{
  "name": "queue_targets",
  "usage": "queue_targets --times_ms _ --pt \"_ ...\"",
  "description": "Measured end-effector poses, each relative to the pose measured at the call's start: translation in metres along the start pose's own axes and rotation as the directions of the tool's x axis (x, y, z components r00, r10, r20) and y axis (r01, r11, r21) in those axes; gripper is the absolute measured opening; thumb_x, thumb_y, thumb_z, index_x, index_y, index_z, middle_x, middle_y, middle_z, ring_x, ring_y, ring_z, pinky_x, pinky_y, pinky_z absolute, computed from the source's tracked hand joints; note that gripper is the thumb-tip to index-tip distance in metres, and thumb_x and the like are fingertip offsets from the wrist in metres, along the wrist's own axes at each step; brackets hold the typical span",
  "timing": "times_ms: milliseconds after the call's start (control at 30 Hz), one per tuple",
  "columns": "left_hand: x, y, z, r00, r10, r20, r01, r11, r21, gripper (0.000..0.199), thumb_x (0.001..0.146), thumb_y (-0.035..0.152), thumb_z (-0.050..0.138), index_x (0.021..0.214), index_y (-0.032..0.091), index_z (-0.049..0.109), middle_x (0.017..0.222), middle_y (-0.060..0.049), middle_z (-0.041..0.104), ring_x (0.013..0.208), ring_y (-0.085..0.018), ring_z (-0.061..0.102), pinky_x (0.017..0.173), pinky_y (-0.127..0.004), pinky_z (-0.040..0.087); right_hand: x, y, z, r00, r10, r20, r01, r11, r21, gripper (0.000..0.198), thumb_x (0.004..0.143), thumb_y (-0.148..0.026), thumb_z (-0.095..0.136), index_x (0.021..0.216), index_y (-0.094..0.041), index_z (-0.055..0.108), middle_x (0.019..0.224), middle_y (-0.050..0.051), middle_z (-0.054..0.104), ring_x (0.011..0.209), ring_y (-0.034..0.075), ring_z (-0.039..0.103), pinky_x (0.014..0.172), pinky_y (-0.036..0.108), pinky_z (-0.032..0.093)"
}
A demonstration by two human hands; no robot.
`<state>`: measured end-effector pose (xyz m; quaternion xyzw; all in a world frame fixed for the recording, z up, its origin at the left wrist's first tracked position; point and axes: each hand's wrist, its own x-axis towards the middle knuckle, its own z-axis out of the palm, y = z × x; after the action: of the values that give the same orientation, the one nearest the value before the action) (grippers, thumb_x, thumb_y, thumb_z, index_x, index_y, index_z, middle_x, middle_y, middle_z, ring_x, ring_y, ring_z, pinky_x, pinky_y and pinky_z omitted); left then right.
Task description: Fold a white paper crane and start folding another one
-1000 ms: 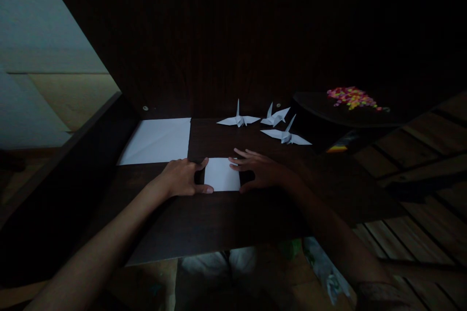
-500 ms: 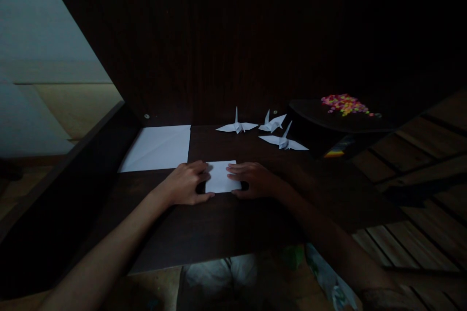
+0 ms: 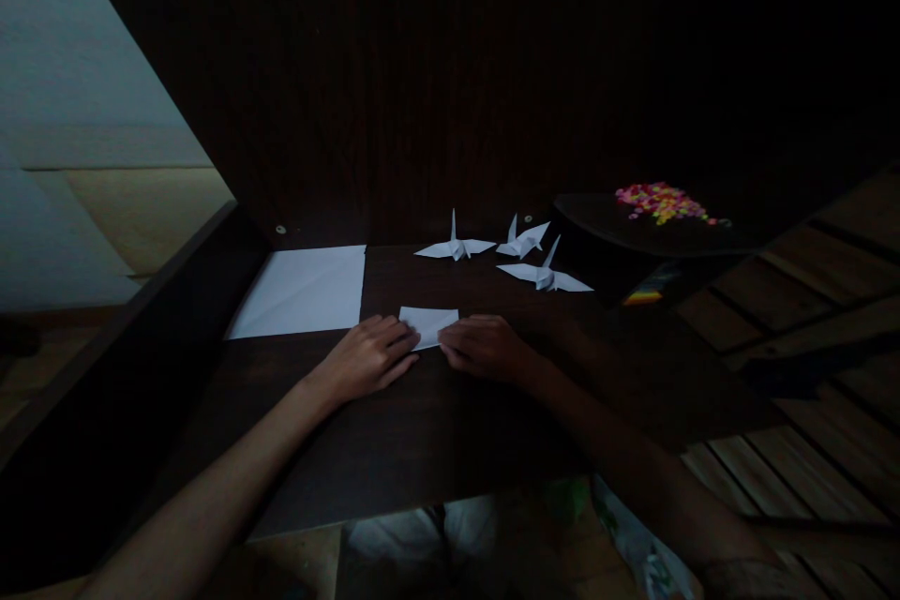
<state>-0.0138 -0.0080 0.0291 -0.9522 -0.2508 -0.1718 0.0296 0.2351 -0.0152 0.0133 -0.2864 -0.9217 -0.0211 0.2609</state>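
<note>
A small white sheet of paper (image 3: 429, 322) lies on the dark desk in front of me, its near edge lifted or bent upward. At its lower left corner, my left hand (image 3: 374, 352) is closed, fingertips and thumb pinching the paper. My right hand (image 3: 487, 347) grips the lower right corner in the same way, fingers curled over it. Beyond the hands stand three white folded paper cranes: one in the middle (image 3: 457, 248), one behind at the right (image 3: 523, 240) and one nearer at the right (image 3: 545, 276).
A larger white sheet (image 3: 309, 289) with a diagonal crease lies at the left of the desk (image 3: 366, 459). Small colourful pieces (image 3: 665, 202) are heaped on a raised dark shelf (image 3: 597, 217) at the right. A dark side panel (image 3: 133, 356) borders the desk's left.
The paper's near edge has moved away from me, so the paper looks shorter. Both hands went from resting flat at its sides to pinching its near corners.
</note>
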Motion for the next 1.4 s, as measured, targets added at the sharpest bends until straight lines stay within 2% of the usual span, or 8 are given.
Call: queue_targets --times_ms 167,267,433,600,767,933,1100,1400 --pt "0.001 0.001 -0.005 0.983 -0.109 -0.150 0.068 0.963 -0.259 0.026 0.097 0.025 0.045 0.104 0.016 0.069 0.098 -0.011 0.072 0.090 -0.020 0.066 0.083 -0.036 0.050 0.004 -0.009 -0.011 0.965 0.178 -0.192 -0.136 0.967 0.213 0.020 0.088 -0.036 0.058 0.096 -0.021 0.068 0.087 0.006 0.075 0.074 0.018 0.070 0.071 0.031 0.055" --pt "0.003 0.008 -0.010 0.925 -0.315 -0.212 0.191 0.868 -0.458 0.026 0.094 0.032 0.051 0.098 0.016 0.071 0.092 -0.009 0.074 0.082 -0.018 0.067 0.080 -0.031 0.052 0.006 -0.016 -0.017 0.902 0.348 -0.257 -0.257 0.909 0.329 0.030 0.083 -0.047 0.064 0.099 -0.022 0.069 0.092 0.006 0.076 0.078 0.020 0.071 0.075 0.033 0.055" --pt "0.009 0.024 -0.016 0.800 -0.600 -0.034 0.402 0.576 -0.712 0.032 0.086 0.044 0.061 0.094 0.015 0.072 0.083 -0.005 0.073 0.066 -0.017 0.065 0.061 -0.025 0.051 0.010 -0.021 -0.021 0.785 0.587 -0.197 -0.433 0.749 0.502 0.031 0.083 -0.051 0.063 0.076 -0.022 0.071 0.071 0.001 0.072 0.063 0.017 0.067 0.067 0.029 0.052" --pt "0.013 0.025 -0.013 0.784 -0.576 0.231 0.448 0.267 -0.853 0.043 0.083 0.049 0.063 0.104 0.013 0.069 0.068 -0.002 0.067 0.048 -0.012 0.055 0.045 -0.023 0.044 0.014 -0.018 -0.014 0.724 0.688 -0.034 -0.467 0.526 0.711 0.035 0.078 -0.053 0.065 0.067 -0.019 0.065 0.058 -0.001 0.063 0.052 0.013 0.058 0.051 0.024 0.044" --pt "0.014 0.020 -0.009 0.770 -0.558 0.310 0.480 0.185 -0.858 0.049 0.078 0.050 0.068 0.109 0.012 0.067 0.069 -0.001 0.067 0.047 -0.010 0.052 0.044 -0.021 0.042 0.016 -0.018 -0.008 0.695 0.715 0.077 -0.467 0.367 0.804 0.035 0.074 -0.052 0.067 0.071 -0.018 0.064 0.061 -0.001 0.065 0.054 0.014 0.058 0.049 0.024 0.044" --pt "0.015 0.016 -0.005 0.714 -0.638 0.289 0.403 0.037 -0.914 0.048 0.069 0.048 0.078 0.100 0.013 0.069 0.084 -0.005 0.073 0.069 -0.016 0.066 0.064 -0.025 0.052 0.018 -0.020 -0.006 0.639 0.762 0.103 -0.482 0.293 0.826 0.036 0.074 -0.054 0.066 0.069 -0.019 0.060 0.060 -0.001 0.063 0.053 0.014 0.057 0.048 0.024 0.043" --pt "0.015 0.017 -0.002 0.766 -0.514 0.386 0.381 -0.119 -0.917 0.042 0.071 0.043 0.078 0.095 0.011 0.069 0.085 -0.007 0.074 0.081 -0.019 0.069 0.078 -0.031 0.053 0.019 -0.019 -0.003 0.579 0.810 0.094 -0.449 0.220 0.866 0.038 0.072 -0.055 0.066 0.063 -0.020 0.053 0.059 -0.001 0.061 0.053 0.014 0.055 0.048 0.025 0.042" --pt "0.014 0.017 0.002 0.716 -0.537 0.446 0.406 -0.199 -0.892 0.036 0.066 0.038 0.082 0.087 0.011 0.071 0.083 -0.007 0.075 0.071 -0.017 0.068 0.070 -0.029 0.052 0.021 -0.013 -0.009 0.617 0.757 0.215 -0.515 0.181 0.838 0.036 0.066 -0.051 0.073 0.065 -0.017 0.062 0.061 -0.002 0.060 0.058 0.013 0.054 0.053 0.024 0.041"
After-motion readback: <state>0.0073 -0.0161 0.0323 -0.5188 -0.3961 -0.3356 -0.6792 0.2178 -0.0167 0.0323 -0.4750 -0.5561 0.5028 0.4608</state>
